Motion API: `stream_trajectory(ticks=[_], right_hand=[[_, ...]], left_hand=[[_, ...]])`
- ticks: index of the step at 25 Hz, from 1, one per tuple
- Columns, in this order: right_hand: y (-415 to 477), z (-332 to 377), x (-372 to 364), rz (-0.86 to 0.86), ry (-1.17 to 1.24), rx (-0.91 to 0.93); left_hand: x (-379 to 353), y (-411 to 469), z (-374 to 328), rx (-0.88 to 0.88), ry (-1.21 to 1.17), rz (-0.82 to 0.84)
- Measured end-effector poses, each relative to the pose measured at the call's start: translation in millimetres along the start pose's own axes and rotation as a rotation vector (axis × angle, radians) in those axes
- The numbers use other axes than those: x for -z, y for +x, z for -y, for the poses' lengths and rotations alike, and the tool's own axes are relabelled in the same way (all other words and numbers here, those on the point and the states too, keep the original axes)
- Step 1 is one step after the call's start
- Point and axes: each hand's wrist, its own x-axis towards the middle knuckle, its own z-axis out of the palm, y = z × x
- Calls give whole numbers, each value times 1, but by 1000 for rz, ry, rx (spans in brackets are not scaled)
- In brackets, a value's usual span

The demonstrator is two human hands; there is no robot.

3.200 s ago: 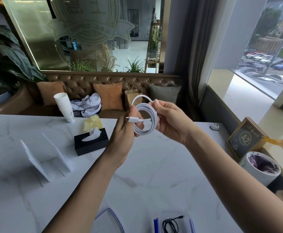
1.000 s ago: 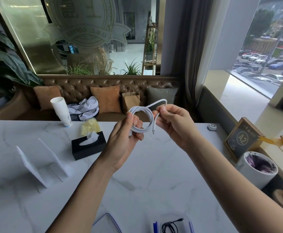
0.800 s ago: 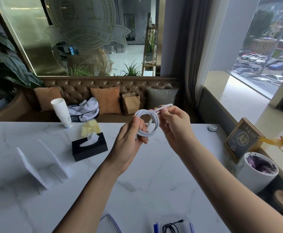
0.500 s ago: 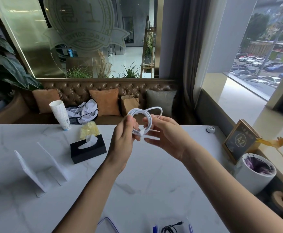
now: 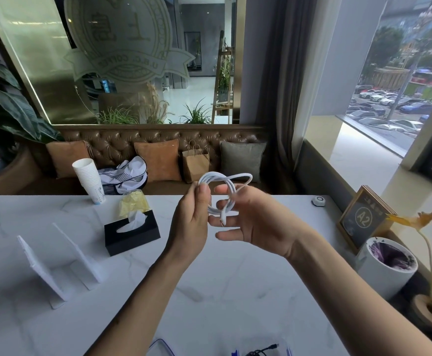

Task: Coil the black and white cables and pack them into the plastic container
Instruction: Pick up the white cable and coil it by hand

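I hold a coiled white cable [image 5: 218, 179] in the air above the marble table [image 5: 209, 291]. My left hand [image 5: 193, 219] pinches the left side of the coil between thumb and fingers. My right hand [image 5: 256, 222] is spread beside it, with a loop of the cable over its index finger and one plug end dangling in front of the palm. The clear plastic container [image 5: 285, 352] sits at the bottom edge of the view with the black cable [image 5: 261, 352] inside. Its blue-rimmed lid [image 5: 161, 348] lies just left of it.
A black tissue box [image 5: 132, 233] and two white stands [image 5: 63, 263] sit on the left of the table, with a stack of paper cups [image 5: 89, 179] behind. At the right edge are a white pot [image 5: 387, 268], an A2 sign [image 5: 364, 217] and a small round button [image 5: 319, 200].
My right hand has opened out and dropped lower, and the free plug end now hangs down inside the coil. My left hand keeps its pinch on the coil.
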Motion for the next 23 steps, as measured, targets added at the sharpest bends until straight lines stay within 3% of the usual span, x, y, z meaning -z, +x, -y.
stream_trajectory(ticks=[8, 14, 19, 21, 23], right_hand=[[-1, 0, 8, -38, -168, 60], [-15, 1, 25, -56, -393, -22], [-24, -8, 26, -14, -456, -35], [-22, -21, 33, 16, -482, -129], [-19, -24, 37, -38, -511, -107]], left_hand=[[0, 4, 5, 34, 42, -25], [18, 31, 23, 184, -203, -253], [8, 24, 20, 158, -274, -172], [1, 11, 34, 234, -274, -85], [1, 5, 34, 232, -325, -42]])
